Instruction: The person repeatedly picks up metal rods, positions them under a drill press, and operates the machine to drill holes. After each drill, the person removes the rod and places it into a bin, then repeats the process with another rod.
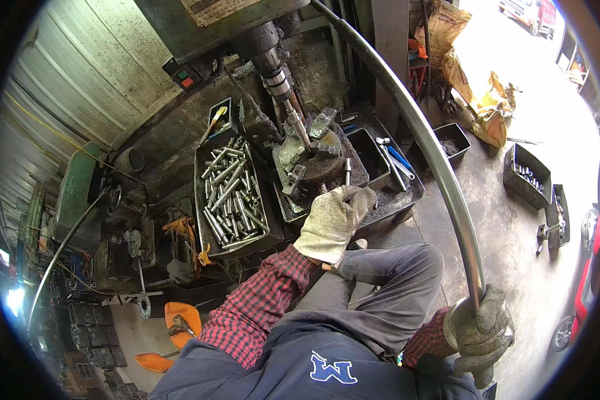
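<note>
My left hand [333,223], in a pale, soiled work glove, is closed beside the vise [307,160] on the drill press. A short shiny metal rod [348,172] rises from its curled fingers; the rod's lower end is hidden by the glove. Above the vise, the drill press spindle [278,85] points down, and its slim tool [299,127] reaches the clamp area; metal shavings cling around it. My right hand [480,327], also gloved, is wrapped around the lower end of the long curved steel lever [440,157], which arcs down from the machine head.
A metal bin [273,237] full of steel cylindrical parts stands left of the vise. Wrenches [397,163] lie in a tray at its right. More parts bins [528,177] sit on the floor to the right. An orange seat [183,320] is at lower left.
</note>
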{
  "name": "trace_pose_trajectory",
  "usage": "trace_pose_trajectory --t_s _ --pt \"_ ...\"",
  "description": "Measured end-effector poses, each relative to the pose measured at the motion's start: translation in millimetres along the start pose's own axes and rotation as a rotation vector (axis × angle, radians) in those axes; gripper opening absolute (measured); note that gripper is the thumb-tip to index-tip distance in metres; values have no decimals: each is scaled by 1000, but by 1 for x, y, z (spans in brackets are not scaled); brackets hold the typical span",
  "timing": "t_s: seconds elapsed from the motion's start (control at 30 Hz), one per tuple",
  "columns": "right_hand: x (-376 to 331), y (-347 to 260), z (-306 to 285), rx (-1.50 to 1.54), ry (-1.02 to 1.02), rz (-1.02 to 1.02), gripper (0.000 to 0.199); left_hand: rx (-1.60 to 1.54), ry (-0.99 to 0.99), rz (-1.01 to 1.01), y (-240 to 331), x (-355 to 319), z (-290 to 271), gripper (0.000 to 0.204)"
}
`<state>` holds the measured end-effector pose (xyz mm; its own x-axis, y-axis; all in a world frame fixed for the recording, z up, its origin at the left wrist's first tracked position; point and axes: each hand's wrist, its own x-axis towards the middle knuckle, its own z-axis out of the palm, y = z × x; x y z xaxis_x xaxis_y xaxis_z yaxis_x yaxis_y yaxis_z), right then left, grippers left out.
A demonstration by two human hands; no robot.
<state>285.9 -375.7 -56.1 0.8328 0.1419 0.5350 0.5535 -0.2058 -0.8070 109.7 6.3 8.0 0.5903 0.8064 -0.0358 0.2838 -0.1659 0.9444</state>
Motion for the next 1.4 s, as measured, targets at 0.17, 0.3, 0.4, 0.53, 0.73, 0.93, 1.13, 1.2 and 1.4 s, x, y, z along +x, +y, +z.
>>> trace_pose_trajectory --t_s 0.17,0.3,0.4,0.53,0.73,0.93,1.13,1.2,1.4 --pt "9 -57 5 -511 -218 -105 42 -69 -8 39 1 -4 0 33" --pt "16 -101 25 -923 -414 -244 13 -120 -38 59 -3 -4 -3 33" --pt "10 -83 52 -974 165 -620 45 -35 -23 76 -10 0 -2 34" --pt "-9 -46 45 -1003 156 -580 43 -23 32 111 -16 2 1 38" --pt "6 -64 29 -624 -213 -590 39 -59 -34 -139 -8 -2 -2 35" --pt "92 -124 32 113 -948 -880 39 -57 -69 -78 7 -4 -6 38" --pt "159 -197 71 423 -1636 -1133 44 -234 -94 55 5 -3 -3 34" --pt "159 -228 67 71 -1754 -1127 47 -95 -72 120 0 -2 -2 34" --pt "116 -220 73 -538 -1796 -1056 35 -297 -153 56 -14 0 -3 28"
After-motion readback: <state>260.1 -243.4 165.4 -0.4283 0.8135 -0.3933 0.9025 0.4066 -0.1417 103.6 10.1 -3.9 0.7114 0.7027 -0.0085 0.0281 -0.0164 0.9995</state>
